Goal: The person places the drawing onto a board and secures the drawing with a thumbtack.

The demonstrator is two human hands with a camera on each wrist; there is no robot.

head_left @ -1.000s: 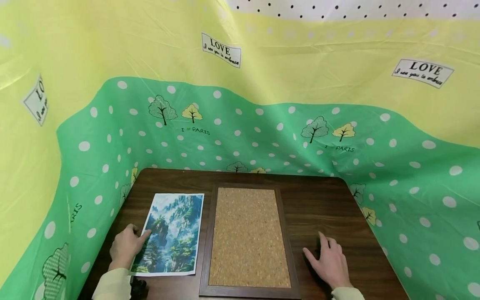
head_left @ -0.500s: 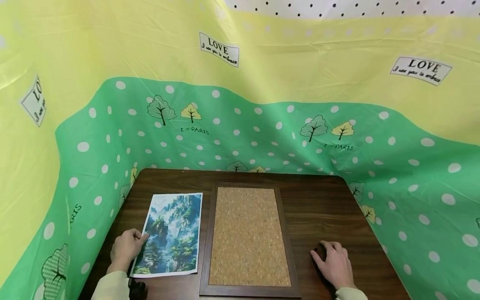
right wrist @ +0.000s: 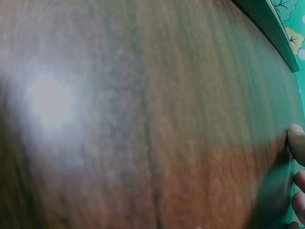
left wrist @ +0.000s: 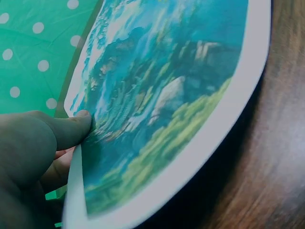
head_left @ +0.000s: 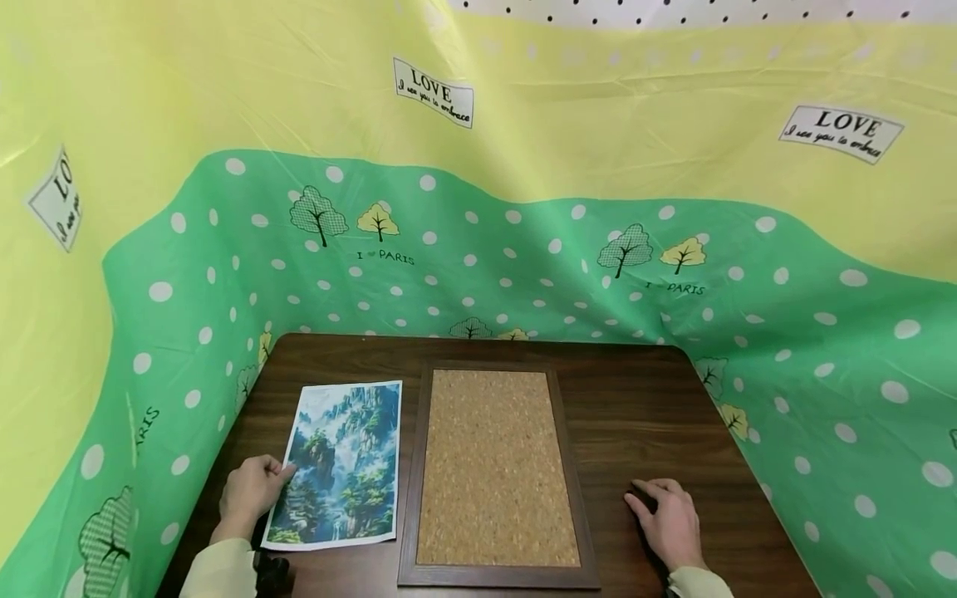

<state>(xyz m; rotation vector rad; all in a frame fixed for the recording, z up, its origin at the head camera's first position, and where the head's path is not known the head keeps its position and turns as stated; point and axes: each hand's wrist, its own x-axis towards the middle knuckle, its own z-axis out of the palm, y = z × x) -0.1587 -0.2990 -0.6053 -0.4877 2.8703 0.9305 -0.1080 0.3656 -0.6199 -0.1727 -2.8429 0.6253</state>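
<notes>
A printed mountain landscape on white-bordered paper (head_left: 344,465) is at the left of the brown wooden table (head_left: 635,415). My left hand (head_left: 250,494) pinches its left edge. In the left wrist view the thumb (left wrist: 76,126) lies over the sheet (left wrist: 171,95), with fingers behind it. That sheet bows, and a dark shadow runs under its near edge. Right of the print, a cork board (head_left: 497,473) in a dark brown frame lies flat. Beyond it my right hand (head_left: 669,525) rests on the table with loosely bent fingers and holds nothing.
A green and yellow patterned curtain (head_left: 449,249) hangs around the back and both sides of the table. Dark wrist gear (head_left: 272,575) sits beside my left cuff. Bare wood (right wrist: 143,119) fills most of the right wrist view.
My right hand has drawn slightly toward me and to the right, and its fingers have bent more. The left thumb and fingers have closed together at the print's edge.
</notes>
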